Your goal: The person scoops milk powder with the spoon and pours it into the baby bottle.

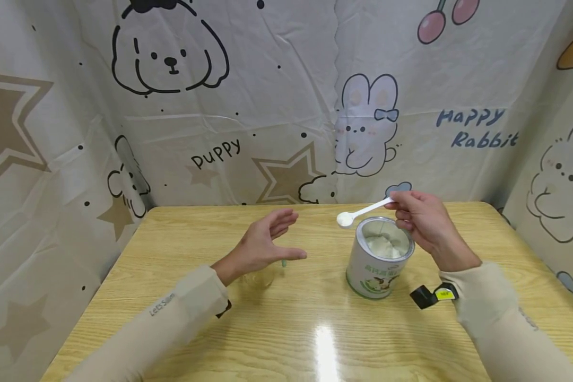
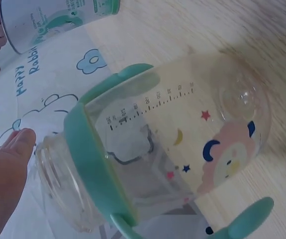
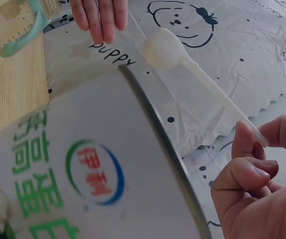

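My right hand (image 1: 422, 217) pinches the end of a white measuring scoop (image 1: 365, 213), whose bowl holds white powder. The scoop hangs just above and left of the rim of an open milk powder can (image 1: 373, 270), with pale powder inside. In the right wrist view the can's printed side fills much of the picture. My left hand (image 1: 262, 241) hovers with fingers extended and thumb apart, holding nothing. Close by it stands a clear baby bottle (image 2: 172, 134) with a green collar and handles, its mouth uncovered. From the head view the left hand and arm mostly hide the bottle.
The wooden table (image 1: 286, 339) carries the can at the right and the bottle at the left. A printed cloth (image 1: 277, 106) with cartoon animals and stars hangs behind the table's back edge and down both sides.
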A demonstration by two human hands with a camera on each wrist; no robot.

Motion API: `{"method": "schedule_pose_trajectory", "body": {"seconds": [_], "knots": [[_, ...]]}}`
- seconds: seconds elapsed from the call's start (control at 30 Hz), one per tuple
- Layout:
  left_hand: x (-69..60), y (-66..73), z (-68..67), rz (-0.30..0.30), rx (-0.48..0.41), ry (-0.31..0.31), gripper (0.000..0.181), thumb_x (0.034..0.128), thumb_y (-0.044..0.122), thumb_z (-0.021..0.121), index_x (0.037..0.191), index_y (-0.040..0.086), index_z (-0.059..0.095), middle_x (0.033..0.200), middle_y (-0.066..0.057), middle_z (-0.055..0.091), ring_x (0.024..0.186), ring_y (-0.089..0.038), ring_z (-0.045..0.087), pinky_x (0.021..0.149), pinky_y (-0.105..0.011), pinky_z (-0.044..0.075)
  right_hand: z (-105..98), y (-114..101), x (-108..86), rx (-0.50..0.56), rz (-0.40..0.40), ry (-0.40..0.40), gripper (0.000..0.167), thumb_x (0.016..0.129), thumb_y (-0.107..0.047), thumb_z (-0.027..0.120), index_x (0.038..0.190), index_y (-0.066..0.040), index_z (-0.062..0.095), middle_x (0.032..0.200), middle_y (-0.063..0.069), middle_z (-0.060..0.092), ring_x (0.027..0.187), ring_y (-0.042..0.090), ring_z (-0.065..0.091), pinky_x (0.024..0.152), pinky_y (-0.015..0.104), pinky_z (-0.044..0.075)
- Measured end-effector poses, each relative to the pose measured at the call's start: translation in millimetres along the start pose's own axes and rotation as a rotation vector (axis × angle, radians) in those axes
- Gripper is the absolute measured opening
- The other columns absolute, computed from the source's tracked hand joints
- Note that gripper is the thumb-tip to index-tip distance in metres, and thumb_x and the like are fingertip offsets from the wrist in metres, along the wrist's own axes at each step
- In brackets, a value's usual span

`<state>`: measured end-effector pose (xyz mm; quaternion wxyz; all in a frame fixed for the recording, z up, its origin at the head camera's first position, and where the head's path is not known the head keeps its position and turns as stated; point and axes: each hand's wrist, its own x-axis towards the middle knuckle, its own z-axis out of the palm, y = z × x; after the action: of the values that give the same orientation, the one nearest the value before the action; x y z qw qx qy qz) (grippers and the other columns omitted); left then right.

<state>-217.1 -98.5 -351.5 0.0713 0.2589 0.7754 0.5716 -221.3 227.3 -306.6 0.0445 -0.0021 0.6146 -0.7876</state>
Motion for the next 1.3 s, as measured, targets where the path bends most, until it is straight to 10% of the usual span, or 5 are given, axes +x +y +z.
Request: {"method": "schedule_pose_trajectory", "body": {"seconds": [1.3], "knots": [[-25.3,-14.6,-37.5,0.027,0.157,0.077,0.086,0.0772,0.011,0.088,0.148,-0.002,0.04,0.148,-0.016,0.049,0.137,-0.031,0.045,0.115,-0.041,0.037,52,15,9.2,-0.055,0.036,-0.002,0.024,0.102,-0.005,0.05,0.083,-0.01,0.063,0.073,-0.003,0.066,0.053,0.003,0.037,0.044,0.013,0.032]]}}
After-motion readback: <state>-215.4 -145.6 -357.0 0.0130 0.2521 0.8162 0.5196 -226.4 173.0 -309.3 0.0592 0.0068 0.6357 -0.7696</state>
